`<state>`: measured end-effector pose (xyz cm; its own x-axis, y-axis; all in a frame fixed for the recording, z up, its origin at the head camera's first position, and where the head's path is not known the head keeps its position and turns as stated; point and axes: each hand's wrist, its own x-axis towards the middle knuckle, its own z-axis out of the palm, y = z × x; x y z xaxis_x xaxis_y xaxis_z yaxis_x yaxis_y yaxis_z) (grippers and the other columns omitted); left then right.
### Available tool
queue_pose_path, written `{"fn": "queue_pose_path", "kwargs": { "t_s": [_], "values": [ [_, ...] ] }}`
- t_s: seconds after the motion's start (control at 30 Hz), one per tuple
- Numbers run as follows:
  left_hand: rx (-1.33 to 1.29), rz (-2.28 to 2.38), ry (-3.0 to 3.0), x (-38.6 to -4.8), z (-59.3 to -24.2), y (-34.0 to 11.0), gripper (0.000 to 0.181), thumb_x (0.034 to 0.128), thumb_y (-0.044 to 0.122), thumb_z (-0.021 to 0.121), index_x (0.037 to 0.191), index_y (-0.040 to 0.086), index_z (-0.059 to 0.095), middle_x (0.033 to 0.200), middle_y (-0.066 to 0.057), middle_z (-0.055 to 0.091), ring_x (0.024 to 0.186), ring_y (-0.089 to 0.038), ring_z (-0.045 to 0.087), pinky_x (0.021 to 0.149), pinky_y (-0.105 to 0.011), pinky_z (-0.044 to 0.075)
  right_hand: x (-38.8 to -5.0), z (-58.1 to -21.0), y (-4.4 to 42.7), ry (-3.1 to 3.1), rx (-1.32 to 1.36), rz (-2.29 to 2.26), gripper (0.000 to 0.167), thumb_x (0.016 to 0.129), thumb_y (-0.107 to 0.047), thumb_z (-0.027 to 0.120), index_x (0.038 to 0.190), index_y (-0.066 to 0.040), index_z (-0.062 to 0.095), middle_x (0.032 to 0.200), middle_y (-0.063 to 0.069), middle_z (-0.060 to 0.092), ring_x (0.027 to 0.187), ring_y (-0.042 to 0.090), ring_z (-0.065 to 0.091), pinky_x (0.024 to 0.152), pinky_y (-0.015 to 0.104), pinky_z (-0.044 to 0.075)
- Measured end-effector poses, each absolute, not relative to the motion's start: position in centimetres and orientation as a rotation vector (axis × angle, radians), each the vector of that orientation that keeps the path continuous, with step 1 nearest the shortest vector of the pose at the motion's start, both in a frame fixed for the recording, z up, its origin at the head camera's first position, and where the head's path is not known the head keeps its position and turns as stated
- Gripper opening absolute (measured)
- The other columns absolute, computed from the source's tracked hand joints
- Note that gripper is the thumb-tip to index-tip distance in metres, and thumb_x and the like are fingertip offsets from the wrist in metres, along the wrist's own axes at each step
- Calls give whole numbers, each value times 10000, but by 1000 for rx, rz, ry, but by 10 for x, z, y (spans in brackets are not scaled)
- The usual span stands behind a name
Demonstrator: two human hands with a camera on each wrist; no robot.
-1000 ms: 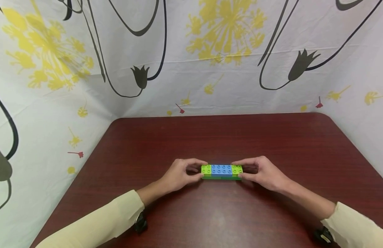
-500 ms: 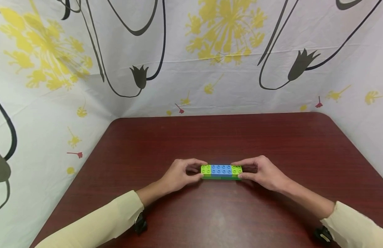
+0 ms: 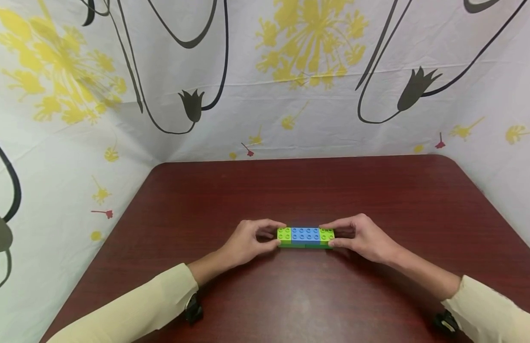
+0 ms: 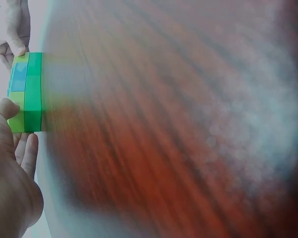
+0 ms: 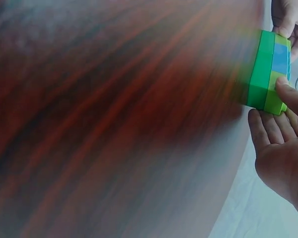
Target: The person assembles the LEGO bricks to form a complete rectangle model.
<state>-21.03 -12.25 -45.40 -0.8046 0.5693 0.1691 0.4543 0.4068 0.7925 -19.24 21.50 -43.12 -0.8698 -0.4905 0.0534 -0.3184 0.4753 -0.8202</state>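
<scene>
A short bar of toy building bricks lies on the dark red-brown table (image 3: 265,190). Its upper layer has a blue brick (image 3: 305,234) in the middle and a lime-green brick (image 3: 284,236) at either end. Beneath runs a darker green layer (image 4: 34,101), where a seam shows in the left wrist view. My left hand (image 3: 243,242) pinches the bar's left end between thumb and fingers. At the opposite end, my right hand (image 3: 370,239) holds on in the same way, its thumb on the near side. The fingertips behind the bar are partly hidden.
White cloth (image 3: 265,62) printed with yellow and grey flowers hangs behind the table and along its sides. A small black device (image 3: 193,308) sits under the left sleeve cuff, and another black device (image 3: 446,323) under the right one.
</scene>
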Motion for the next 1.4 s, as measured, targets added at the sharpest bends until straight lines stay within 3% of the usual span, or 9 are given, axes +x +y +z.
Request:
{"fn": "queue_pose_path", "kwargs": {
  "t_s": [0.9, 1.4],
  "values": [
    [898, 1308, 2601, -206, -459, -118, 449, 932, 113, 846, 1359, 152, 711, 1260, 30, 745, 1016, -47, 725, 893, -215, 585, -194, -433, 216, 2462, -657, -1371, 426, 920, -155, 857, 1317, -58, 740, 1293, 146, 725, 1116, 239, 735, 856, 257, 600],
    [880, 1304, 2574, -204, -456, -121, 602, 931, 171, 848, 1485, 114, 619, 1426, 13, 671, 1152, -98, 707, 966, -231, 561, -184, -428, 216, 2564, -691, -1327, 607, 895, -176, 879, 1429, -3, 645, 1404, 181, 665, 1243, 345, 684, 955, 414, 600]
  ]
}}
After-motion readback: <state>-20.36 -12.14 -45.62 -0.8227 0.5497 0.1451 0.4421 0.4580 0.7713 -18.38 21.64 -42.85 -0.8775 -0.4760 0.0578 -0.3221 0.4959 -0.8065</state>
